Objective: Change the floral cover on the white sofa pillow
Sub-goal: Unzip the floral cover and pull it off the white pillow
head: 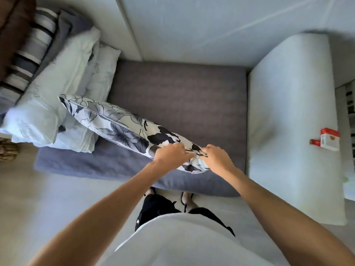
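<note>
A pillow in a floral cover (115, 123), white with grey and black flowers, lies edge-up across the grey sofa seat (182, 96), running from upper left to lower right. Both hands hold its near corner. My left hand (171, 153) pinches the cover's edge from the left. My right hand (215, 157) grips the same edge from the right, fingers closed on the fabric at the seam. The seam between the two hands is partly hidden by my fingers.
Plain white pillows (57, 96) are piled at the sofa's left end, beside a striped cushion (32, 50) and grey fabric. A red and white box (328, 140) sits on the wide white armrest (292, 121) to the right. My legs stand against the seat's front edge.
</note>
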